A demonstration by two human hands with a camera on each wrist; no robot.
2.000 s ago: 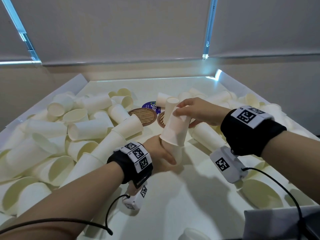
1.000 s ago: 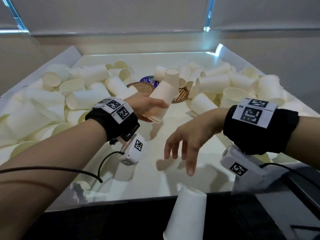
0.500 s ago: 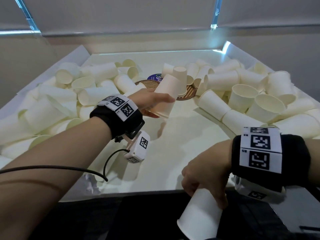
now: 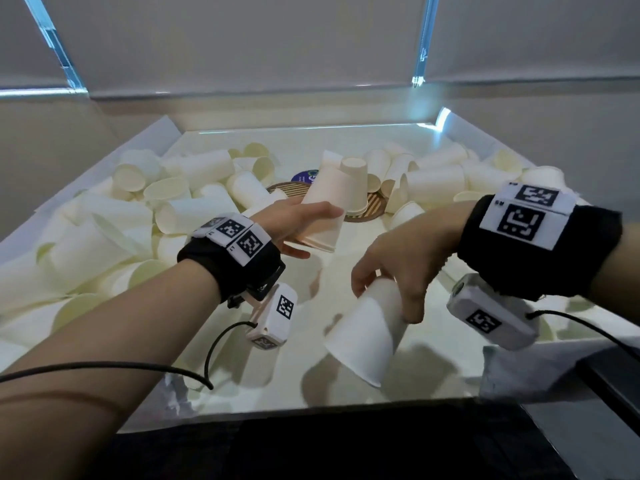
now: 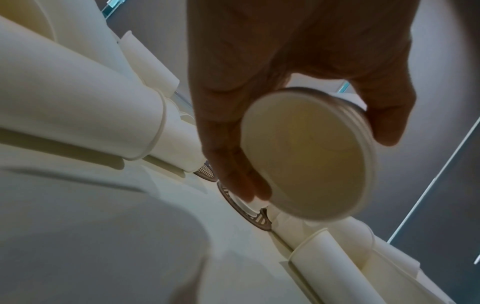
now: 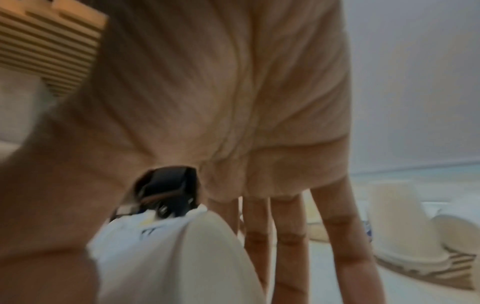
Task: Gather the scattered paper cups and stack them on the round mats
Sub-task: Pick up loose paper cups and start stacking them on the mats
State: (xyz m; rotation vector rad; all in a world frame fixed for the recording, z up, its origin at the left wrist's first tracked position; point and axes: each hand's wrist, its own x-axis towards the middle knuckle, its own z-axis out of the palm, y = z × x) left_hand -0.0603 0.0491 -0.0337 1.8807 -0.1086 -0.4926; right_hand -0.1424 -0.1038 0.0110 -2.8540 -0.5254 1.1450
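Note:
Cream paper cups (image 4: 194, 216) lie scattered across a white table. Two round slatted mats sit mid-table: the left mat (image 4: 285, 189) is bare, the right mat (image 4: 372, 211) carries a short upside-down cup stack (image 4: 353, 178). My left hand (image 4: 320, 233) grips a tilted nested stack of cups (image 4: 329, 202) just in front of the mats; the left wrist view shows its open mouth (image 5: 306, 158) with several rims. My right hand (image 4: 384, 303) holds a single white cup (image 4: 367, 337) by its base end, mouth tilted down toward me, over the table's near part. The right wrist view is blurred.
Dense cup piles fill the left side (image 4: 104, 244) and the back right (image 4: 436, 181). A purple round sticker (image 4: 304, 176) lies behind the left mat. Raised white paper walls edge the table (image 4: 464, 133). A dark object (image 4: 609, 379) sits at the near right corner.
My right hand has lifted the single cup from below the table's front edge up over the table. The left hand keeps its stack in about the same place.

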